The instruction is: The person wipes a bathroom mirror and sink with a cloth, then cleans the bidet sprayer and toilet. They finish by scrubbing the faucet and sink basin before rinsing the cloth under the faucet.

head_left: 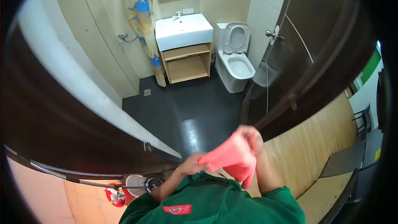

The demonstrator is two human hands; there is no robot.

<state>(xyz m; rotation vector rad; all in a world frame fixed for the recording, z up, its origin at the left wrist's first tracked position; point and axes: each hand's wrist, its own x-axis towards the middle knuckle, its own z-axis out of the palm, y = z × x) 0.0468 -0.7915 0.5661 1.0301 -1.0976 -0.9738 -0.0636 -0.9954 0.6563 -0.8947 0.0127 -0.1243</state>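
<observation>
**Both hands on a pink cloth at the bathroom doorway**

Low in the centre of the head view, a pink cloth [230, 157] is held up in front of a green top. At its left end the left hand [191, 165] grips it, fingers closed on the fabric. At its upper right the right hand [251, 135] holds the other end; its fingers seem wrapped in the cloth, though the fabric hides most of them. Beyond, in the upper centre, stand a white sink [183, 30] over a wooden shelf unit and a toilet [234, 60] with its lid raised. At right, a dark door [315, 58] stands open. At lower left sits a red bucket [116, 196].
</observation>
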